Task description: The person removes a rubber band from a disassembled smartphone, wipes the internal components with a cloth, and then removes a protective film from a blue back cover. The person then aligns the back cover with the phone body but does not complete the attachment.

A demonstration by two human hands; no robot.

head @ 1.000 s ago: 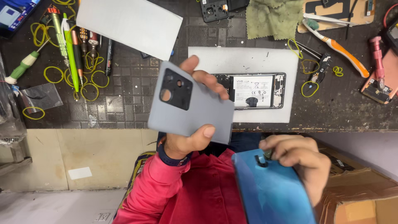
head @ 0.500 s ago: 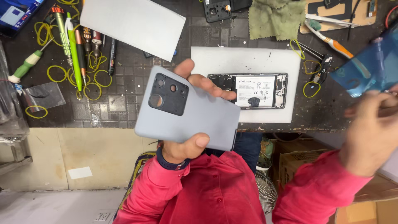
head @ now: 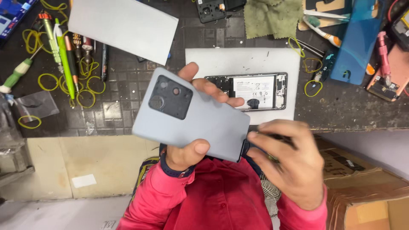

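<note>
In the left hand (head: 187, 149), a grey phone back cover (head: 191, 115) rests.

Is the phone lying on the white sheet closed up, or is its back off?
Back off. The phone lies on the white sheet with battery and inner frame exposed.

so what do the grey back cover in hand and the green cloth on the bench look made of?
Grey back cover, in the left hand: looks like matte plastic, though coated glass can't be ruled out; even, dull surface without sharp reflections, black camera panel set in. Green cloth: soft woven or microfibre fabric, crumpled with folds and a fuzzy, non-shiny surface.
</note>
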